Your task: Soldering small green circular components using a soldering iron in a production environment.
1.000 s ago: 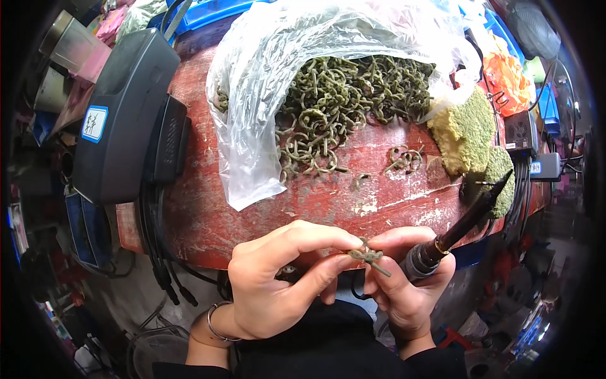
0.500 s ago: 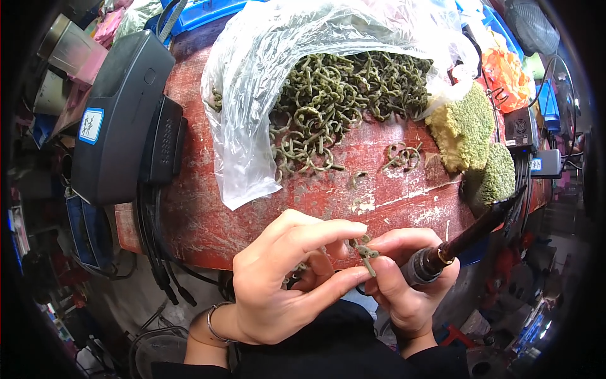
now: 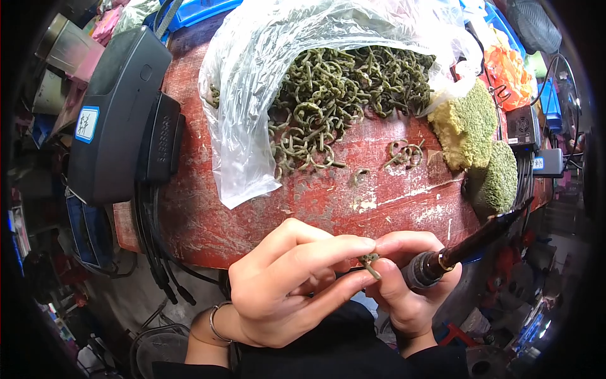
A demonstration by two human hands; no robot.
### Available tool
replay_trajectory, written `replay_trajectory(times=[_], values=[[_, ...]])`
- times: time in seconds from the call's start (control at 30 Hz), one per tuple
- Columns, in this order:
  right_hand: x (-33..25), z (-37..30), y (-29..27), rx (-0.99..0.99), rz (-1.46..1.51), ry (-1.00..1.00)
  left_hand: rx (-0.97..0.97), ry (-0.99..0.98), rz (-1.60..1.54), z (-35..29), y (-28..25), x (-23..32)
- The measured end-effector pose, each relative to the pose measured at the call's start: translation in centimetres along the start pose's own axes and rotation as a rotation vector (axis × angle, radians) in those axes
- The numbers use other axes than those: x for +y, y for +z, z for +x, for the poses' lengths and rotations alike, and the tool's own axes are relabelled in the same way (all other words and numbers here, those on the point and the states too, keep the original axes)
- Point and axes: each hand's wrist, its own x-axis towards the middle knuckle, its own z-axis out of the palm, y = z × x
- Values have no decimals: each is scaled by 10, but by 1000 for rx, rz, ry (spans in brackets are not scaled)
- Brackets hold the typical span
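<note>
"One black device [image 3: 120, 120] stands left; next?"

"Clear bag [image 3: 243, 148] on the red table [image 3: 199, 218], then the left hand [image 3: 281, 287], near, thumb and forefinger narrowed."

"Beyond?"

"Far pile of curled greenish pieces [image 3: 338, 88]. Nearer, one small greenish piece [image 3: 371, 264], by the table's near edge, pinched between both hands' fingertips."

"And the right hand [image 3: 407, 297]?"

"It also grips a dark tool [image 3: 476, 239]; farther right, two yellow-green sponges [image 3: 464, 126]."

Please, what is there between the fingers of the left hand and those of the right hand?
In the head view, a small green piece lies there, between the left hand and the right hand, which holds a dark tool.
</note>
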Motion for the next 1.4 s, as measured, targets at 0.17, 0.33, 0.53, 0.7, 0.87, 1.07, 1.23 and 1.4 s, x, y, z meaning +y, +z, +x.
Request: replay_trajectory(times=[0.17,0.33,0.53,0.7,0.87,1.07,1.23,1.4], values=[[0,1,3,9,-28,-7,32,40,13,-1,1,-1],[-2,1,3,17,-20,25,51,51,57,0,3,0],[1,3,1,-7,20,22,62,-159,-82,-3,5,1],[1,2,0,-29,87,32,42,-294,-305,-4,5,0],[-4,3,1,-25,74,79,-18,-496,-568,1,2,2],[-5,2,-2,-19,95,104,-88,-608,-871,2,2,-4],[-10,-1,-6,-85,104,102,-143,-812,-1005,3,0,-1],[-7,1,-5,-98,199,94,-192,-895,-1125,3,0,-5]])
